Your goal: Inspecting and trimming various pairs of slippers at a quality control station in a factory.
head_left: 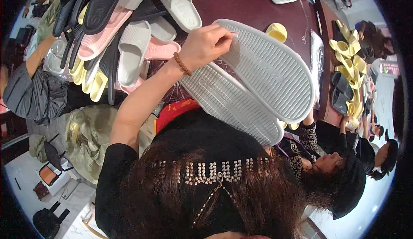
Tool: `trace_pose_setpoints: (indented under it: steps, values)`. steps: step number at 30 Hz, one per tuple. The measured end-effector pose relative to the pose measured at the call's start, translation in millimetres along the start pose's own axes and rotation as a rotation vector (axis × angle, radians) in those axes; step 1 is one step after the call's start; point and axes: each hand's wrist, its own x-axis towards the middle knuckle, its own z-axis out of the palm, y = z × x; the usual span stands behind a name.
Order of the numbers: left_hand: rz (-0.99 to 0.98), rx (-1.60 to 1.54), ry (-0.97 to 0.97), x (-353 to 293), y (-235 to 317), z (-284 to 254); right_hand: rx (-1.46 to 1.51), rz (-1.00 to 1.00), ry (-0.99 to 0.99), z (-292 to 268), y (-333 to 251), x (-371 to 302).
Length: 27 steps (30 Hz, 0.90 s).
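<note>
left hand (205, 45) pinching pair of grey slippers (258, 82) soles up, right hand unseen, slipper pile (124, 37) on dark table (241, 0)

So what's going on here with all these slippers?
A person is holding up a pair of pale grey slippers, soles toward the camera. One hand, a bead bracelet on its wrist, grips them at the top edge; which hand it is cannot be told, and the other is out of sight. Behind, a dark red table carries a heap of white, pink, black and yellow slippers. Other people work around it, with more yellow slippers at the right.
</note>
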Motion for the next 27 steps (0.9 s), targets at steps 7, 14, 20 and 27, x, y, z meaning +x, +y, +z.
trace_pose_setpoints:
  steps: [7, 14, 20, 27]
  values:
    - [0.293, 0.369, 0.138, -2, 8, 8, 0.003, 0.008, -0.003, -1, 2, 2]
    - [-0.420, -0.762, -0.033, 1, -16, -3, 0.010, 0.025, -0.005, -2, 1, 4]
    - [-0.493, -1.054, 0.410, -15, -68, -31, 0.011, 0.054, -0.015, -2, 3, 5]
    - [-0.336, 0.611, 0.054, -160, -124, -33, 0.036, 0.131, -0.023, 1, 7, 17]
